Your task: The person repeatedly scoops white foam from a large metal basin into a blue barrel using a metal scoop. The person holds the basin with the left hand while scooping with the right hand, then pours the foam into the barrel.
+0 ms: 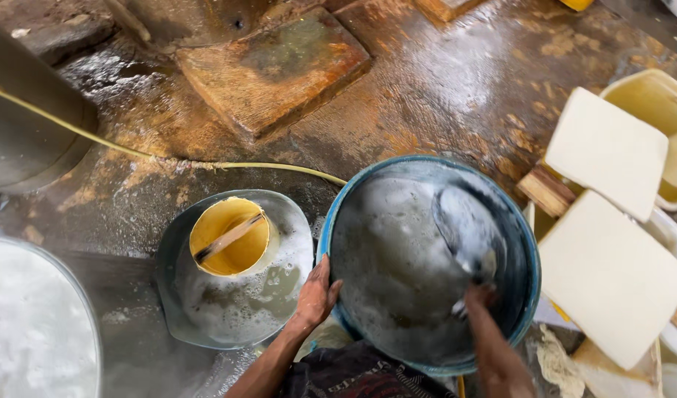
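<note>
Below my head, on the wet brown floor (456, 81), stands the big blue basin (526, 250), full of grey foamy liquid. My left hand (315, 297) lies on its near-left rim, fingers spread a little and pressing the edge, so it holds the basin and nothing else. My right hand (477, 298) is inside the basin, closed around the handle of a metal ladle (464, 228).

The ladle lies directly ahead of my right hand. Its long axis goes from the hand at the near side up and slightly to the left, toward the middle of the basin, and its bowl is blurred, so I cannot tell how much it carries. The right hand is clearly the nearer one to the ladle; the left one is apart from it, at the rim.

Just beside the basin, to the left, there is a grey metal pan (178, 309) with foam, and a yellow bucket (231, 236) stands in it. At the right I see pale square blocks (608, 276) lying on trays.
</note>
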`<state>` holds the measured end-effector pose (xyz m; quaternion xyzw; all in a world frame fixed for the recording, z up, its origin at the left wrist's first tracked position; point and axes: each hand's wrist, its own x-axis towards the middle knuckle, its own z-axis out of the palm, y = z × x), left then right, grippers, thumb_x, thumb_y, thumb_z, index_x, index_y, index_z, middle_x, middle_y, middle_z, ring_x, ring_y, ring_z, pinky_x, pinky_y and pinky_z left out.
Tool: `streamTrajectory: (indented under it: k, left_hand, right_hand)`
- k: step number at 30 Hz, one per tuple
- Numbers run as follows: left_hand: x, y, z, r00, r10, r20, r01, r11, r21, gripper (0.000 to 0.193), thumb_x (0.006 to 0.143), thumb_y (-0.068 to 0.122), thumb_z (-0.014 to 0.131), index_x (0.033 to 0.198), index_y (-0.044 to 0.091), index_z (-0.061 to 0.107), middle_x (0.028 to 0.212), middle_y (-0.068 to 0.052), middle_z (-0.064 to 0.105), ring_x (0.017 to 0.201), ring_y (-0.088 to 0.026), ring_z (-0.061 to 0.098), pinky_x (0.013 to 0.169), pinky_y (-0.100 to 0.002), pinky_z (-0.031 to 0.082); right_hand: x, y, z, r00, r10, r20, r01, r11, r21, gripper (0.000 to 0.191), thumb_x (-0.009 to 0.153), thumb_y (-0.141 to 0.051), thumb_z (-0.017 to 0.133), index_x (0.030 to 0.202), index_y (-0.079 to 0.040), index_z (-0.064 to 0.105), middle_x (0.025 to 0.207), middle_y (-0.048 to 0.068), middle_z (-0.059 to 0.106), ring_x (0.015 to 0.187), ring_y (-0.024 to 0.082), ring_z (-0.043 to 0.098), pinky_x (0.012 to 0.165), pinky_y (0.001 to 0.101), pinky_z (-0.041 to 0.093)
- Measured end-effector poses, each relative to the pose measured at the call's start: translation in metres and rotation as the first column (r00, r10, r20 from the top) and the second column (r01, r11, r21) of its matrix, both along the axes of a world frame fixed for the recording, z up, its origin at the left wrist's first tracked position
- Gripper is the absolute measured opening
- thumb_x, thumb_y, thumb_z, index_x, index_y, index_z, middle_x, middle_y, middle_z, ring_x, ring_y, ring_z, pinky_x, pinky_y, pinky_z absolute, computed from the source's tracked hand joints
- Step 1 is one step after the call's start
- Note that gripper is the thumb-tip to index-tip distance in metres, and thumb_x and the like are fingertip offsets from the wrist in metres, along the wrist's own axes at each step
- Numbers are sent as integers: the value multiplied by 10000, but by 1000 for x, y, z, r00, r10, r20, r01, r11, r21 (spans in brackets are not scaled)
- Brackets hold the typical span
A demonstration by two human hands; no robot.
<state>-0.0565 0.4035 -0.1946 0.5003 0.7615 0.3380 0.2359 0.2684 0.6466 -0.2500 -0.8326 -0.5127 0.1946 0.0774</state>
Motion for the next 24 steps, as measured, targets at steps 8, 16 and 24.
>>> streamTrajectory:
  k: [8, 16, 24]
  left_hand:
    - [-4, 6, 14, 998, 56, 31, -50, 985, -166, 776, 936, 271, 659, 1536, -20, 262, 1475, -280, 479, 1362, -426, 459, 1114, -463, 395]
    - [-27, -17, 13, 993, 104, 48, -99, 990, -99, 805, 947, 346, 698, 1532, -19, 283, 1467, -268, 497, 1350, -422, 482, 1116, -453, 405]
    - [-78, -144, -27, 806, 588, 70, -585, 809, -62, 777, 870, 296, 731, 1506, 24, 376, 1395, -275, 566, 1261, -435, 566, 1046, -461, 479]
  right_hand:
    - [-56, -53, -31, 613, -281, -738, -275, 800, -533, 318, 1004, -296, 544, 804, -49, 544, 707, 122, 571, 588, 234, 576, 528, 377, 480]
    - [-74, -22, -2, 422, -408, -810, -608, 535, -587, 357, 1031, -191, 482, 692, -86, 521, 549, 41, 503, 434, 175, 509, 414, 329, 461]
    - [-70, 14, 87, 633, -498, -592, -468, 364, -806, 227, 1002, -238, 498, 1014, -12, 518, 615, -22, 449, 476, 140, 453, 405, 300, 405]
